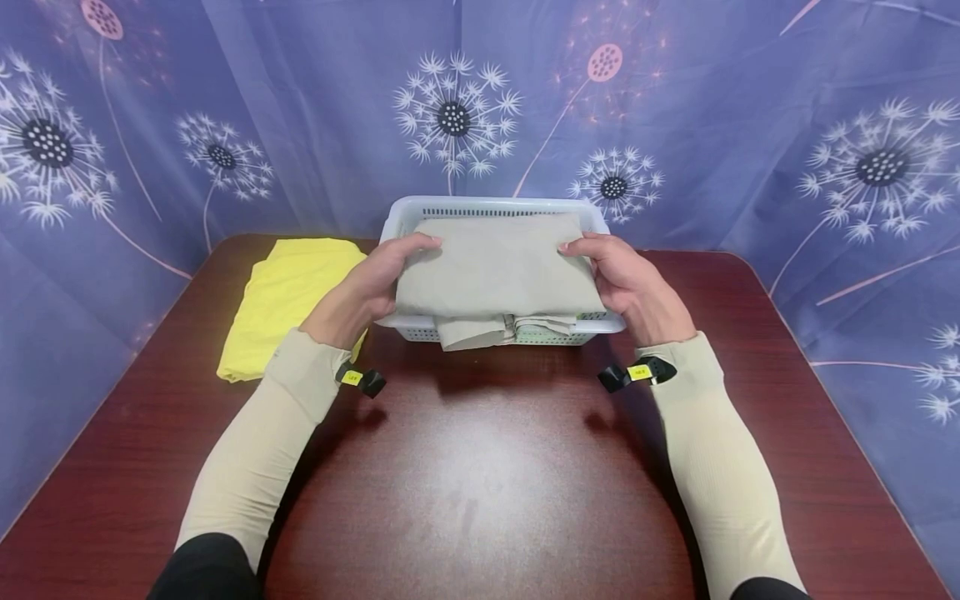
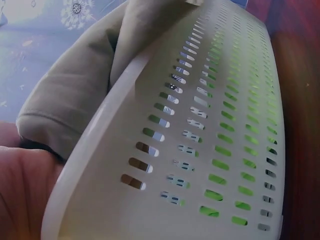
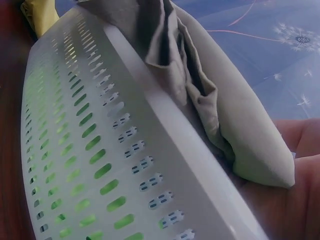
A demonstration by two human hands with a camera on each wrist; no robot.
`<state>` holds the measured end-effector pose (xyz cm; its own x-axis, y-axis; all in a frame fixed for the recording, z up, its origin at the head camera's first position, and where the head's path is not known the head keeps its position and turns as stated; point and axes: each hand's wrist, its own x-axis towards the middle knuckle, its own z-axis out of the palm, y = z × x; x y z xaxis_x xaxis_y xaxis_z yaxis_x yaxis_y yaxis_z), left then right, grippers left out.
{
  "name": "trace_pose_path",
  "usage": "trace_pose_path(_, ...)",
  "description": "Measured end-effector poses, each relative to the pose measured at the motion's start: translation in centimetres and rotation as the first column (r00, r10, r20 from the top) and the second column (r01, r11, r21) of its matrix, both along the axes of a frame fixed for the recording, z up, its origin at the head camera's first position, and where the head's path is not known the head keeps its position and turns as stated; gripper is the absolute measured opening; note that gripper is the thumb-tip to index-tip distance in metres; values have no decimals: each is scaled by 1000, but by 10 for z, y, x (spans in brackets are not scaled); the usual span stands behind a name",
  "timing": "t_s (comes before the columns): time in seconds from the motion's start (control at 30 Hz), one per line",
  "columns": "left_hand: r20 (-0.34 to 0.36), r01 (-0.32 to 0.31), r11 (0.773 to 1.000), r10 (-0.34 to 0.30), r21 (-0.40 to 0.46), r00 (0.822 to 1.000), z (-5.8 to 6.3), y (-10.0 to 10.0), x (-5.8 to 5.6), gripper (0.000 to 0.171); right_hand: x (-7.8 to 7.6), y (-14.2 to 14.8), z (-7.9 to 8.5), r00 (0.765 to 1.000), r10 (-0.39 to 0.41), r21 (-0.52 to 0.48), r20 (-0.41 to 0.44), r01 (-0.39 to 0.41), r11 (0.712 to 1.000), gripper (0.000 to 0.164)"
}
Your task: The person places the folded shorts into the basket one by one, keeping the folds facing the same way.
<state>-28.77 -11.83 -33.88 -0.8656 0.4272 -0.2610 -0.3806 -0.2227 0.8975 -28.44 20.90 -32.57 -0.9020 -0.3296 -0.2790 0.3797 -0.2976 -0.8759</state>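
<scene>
Both hands hold a folded grey-beige cloth (image 1: 495,267) over a white plastic basket (image 1: 495,202). My left hand (image 1: 384,271) grips its left edge, thumb on top and fingers underneath, mostly hidden. At the opposite edge, my right hand (image 1: 626,275) grips it the same way. A loose fold (image 1: 472,332) hangs over the basket's front rim. In the right wrist view, layered folds of the cloth (image 3: 250,115) show above the rim. Something green shows through the slots of the basket wall (image 2: 150,200); its kind is hidden.
A folded yellow cloth (image 1: 288,296) lies left of the basket, close to my left forearm. The dark red-brown wooden table (image 1: 480,500) extends toward me. Behind it hangs a blue curtain (image 1: 322,108) with dandelion prints.
</scene>
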Motion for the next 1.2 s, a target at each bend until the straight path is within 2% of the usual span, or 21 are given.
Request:
trace_pose_path(0.4,-28,-33,999,32,-23,999,-3,0,-2,21,-5,1,-5,999,-16,14,-42,16,1000,28)
trace_pose_path(0.6,-45,-23,997,20,-79,999,-2,0,-2,18,-7,3,-8,998,-18,42,-54,20,999,33)
trace_pose_path(0.9,-44,-15,994,10,-110,999,-3,1,-2,18,-8,2,-11,996,-51,82,-79,58,995,37)
trace_pose_path(1.2,-51,-38,993,32,-114,998,-3,4,-4,14,-9,4,-11,997,-48,60,-69,52,997,37)
